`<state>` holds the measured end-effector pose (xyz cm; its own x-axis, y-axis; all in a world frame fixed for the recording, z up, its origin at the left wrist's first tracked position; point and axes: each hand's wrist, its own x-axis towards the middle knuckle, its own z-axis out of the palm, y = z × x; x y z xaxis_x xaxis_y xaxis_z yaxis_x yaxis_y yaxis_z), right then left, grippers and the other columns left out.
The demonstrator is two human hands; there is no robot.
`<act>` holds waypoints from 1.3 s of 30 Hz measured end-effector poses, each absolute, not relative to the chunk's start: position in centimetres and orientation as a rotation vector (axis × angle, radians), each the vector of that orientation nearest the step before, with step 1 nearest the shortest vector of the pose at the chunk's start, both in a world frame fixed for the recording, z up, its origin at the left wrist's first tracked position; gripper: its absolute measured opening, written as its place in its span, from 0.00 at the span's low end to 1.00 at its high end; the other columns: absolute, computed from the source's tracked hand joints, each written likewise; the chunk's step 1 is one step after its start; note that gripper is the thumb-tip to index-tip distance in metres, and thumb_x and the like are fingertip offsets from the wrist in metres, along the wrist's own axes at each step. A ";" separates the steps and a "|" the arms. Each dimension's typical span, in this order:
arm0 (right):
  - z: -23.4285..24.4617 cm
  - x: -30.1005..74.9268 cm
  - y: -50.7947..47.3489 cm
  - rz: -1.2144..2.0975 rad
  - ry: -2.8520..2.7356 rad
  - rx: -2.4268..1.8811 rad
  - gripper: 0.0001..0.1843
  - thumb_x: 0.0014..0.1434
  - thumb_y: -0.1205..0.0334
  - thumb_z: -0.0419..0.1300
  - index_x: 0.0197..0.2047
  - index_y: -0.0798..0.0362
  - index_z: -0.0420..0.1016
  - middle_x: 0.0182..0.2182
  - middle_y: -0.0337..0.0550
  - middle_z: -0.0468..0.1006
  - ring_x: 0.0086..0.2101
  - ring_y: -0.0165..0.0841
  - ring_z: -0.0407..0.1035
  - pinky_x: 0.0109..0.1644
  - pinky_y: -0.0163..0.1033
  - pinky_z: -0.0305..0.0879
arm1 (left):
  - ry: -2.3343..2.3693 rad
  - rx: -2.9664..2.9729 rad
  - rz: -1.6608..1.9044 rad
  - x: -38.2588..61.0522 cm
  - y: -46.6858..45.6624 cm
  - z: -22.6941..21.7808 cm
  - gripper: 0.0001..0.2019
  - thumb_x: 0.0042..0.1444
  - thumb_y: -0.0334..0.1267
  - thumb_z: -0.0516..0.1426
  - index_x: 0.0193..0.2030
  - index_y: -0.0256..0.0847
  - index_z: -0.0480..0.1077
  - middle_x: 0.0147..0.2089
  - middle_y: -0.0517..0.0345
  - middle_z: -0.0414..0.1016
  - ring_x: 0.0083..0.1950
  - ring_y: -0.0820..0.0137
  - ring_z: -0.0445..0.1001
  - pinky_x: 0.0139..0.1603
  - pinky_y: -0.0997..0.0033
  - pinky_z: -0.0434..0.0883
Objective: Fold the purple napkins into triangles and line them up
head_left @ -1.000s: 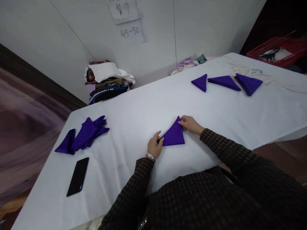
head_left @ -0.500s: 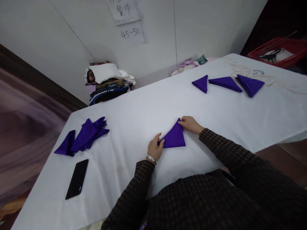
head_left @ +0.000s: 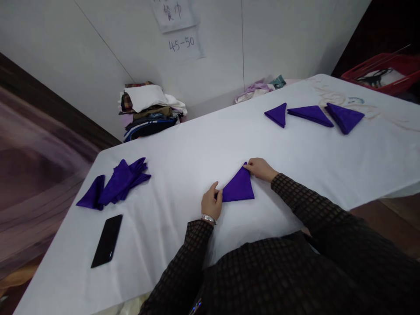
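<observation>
Purple cloth (head_left: 239, 187) on white table (head_left: 193, 148), between hands, triangular. Right hand (head_left: 260, 169) pinches top corner; left hand's (head_left: 211, 203) fingers curl at left corner, clamped or resting unclear. Best: keep edges matched, smooth crease flat. Upper sheet (head_left: 175, 16): "餐巾", top cut off; lower sheet (head_left: 183, 50): "45-50".

Dark grid-patterned sleeves (head_left: 305, 193), matching top (head_left: 262, 271), silvery bracelet (head_left: 209, 219)

The left hand's (head_left: 211, 203) thumb, which a second ago lay over the edge of the folded purple cloth (head_left: 239, 186), now stands more upright and shows more of the cloth's left end. The right hand's (head_left: 261, 169) wrist sits slightly nearer the cloth. The camera's view has shifted a little.
</observation>
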<state>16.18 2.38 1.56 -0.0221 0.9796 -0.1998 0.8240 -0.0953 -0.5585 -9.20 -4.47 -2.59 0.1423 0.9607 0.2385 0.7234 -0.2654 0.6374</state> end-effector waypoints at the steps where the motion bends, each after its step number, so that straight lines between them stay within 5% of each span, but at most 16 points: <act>1: 1.5 16.2 2.5 0.785 -1.923 -1.990 0.17 0.63 0.54 0.54 0.28 0.54 0.75 0.22 0.42 0.78 0.25 0.31 0.70 0.32 0.35 0.59 | 1.628 2.061 0.877 -9.2 -4.5 -2.6 0.18 0.61 0.39 0.52 0.57 0.40 0.68 0.32 0.59 0.77 0.35 0.68 0.75 0.39 0.68 0.70; 19: 0.6 16.3 3.0 0.535 -2.090 -2.085 0.18 0.65 0.53 0.52 0.36 0.55 0.78 0.39 0.51 0.80 0.41 0.38 0.71 0.39 0.37 0.60 | 1.754 2.132 0.878 -9.8 -5.6 -2.6 0.18 0.58 0.37 0.55 0.56 0.40 0.68 0.34 0.55 0.77 0.39 0.62 0.72 0.43 0.60 0.69; 28: 0.5 16.4 3.0 0.543 -2.070 -2.072 0.17 0.63 0.52 0.54 0.36 0.55 0.79 0.39 0.53 0.80 0.41 0.40 0.71 0.40 0.39 0.61 | 1.762 2.016 0.911 -9.9 -5.7 -2.8 0.16 0.59 0.35 0.54 0.53 0.42 0.70 0.32 0.57 0.77 0.39 0.63 0.73 0.45 0.61 0.70; 34: -0.1 16.7 3.1 0.506 -2.095 -2.046 0.19 0.63 0.52 0.53 0.36 0.56 0.79 0.38 0.54 0.80 0.39 0.40 0.71 0.39 0.39 0.60 | 1.741 1.809 1.065 -10.6 -6.5 -3.1 0.14 0.61 0.35 0.52 0.53 0.40 0.70 0.42 0.53 0.78 0.45 0.66 0.74 0.50 0.63 0.70; 39: -0.2 16.8 3.2 0.493 -2.100 -2.045 0.20 0.64 0.52 0.52 0.33 0.56 0.79 0.35 0.53 0.80 0.37 0.41 0.71 0.37 0.40 0.59 | 1.847 1.943 1.020 -10.9 -7.7 -2.7 0.10 0.56 0.40 0.60 0.44 0.40 0.73 0.43 0.51 0.76 0.48 0.62 0.72 0.52 0.58 0.68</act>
<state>16.76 3.17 -0.21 -0.0460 0.9932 -0.1074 0.9373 0.0057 -0.3485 -10.94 -7.65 -2.67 -0.0622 0.9520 0.2996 0.7604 -0.1492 0.6321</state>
